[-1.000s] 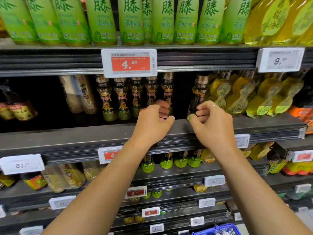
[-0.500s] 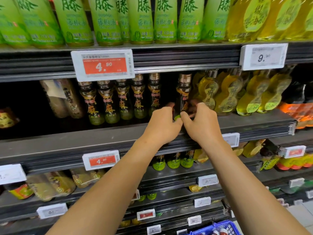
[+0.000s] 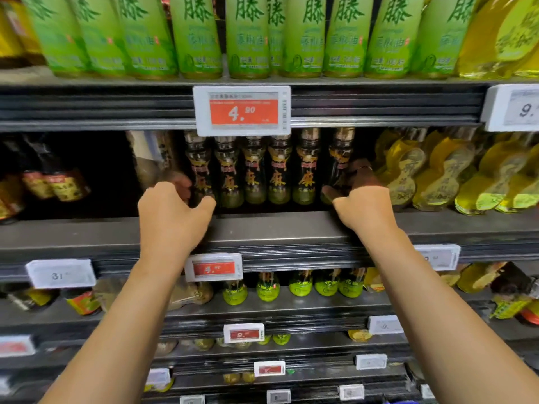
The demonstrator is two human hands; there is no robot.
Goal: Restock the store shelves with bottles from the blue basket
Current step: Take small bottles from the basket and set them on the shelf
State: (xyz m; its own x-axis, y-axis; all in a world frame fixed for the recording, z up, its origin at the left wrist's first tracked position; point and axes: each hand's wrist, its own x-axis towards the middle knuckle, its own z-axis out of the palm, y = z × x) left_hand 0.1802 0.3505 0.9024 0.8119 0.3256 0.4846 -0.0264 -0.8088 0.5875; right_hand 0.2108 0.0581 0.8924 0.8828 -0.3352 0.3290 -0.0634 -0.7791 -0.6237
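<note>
Head view, facing shelves, close

This is a shop aisle. Dark tiered metal shelves carry rows of green-labelled oil bottles. White-framed red electronic price tags clip along their edges.

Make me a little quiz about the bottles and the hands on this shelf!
1. True or false: the big red price tag above the row of dark bottles starts with a 4.
2. Which hand grips the bottle at the right end of that row: A) left hand, B) right hand, C) neither?
3. Fill in: the tall bottles on the top shelf have labels that are mostly ____.

Key
1. True.
2. B. The right hand's fingers curl round the end bottle; the left hand is at the left end of the row.
3. Green.
</note>
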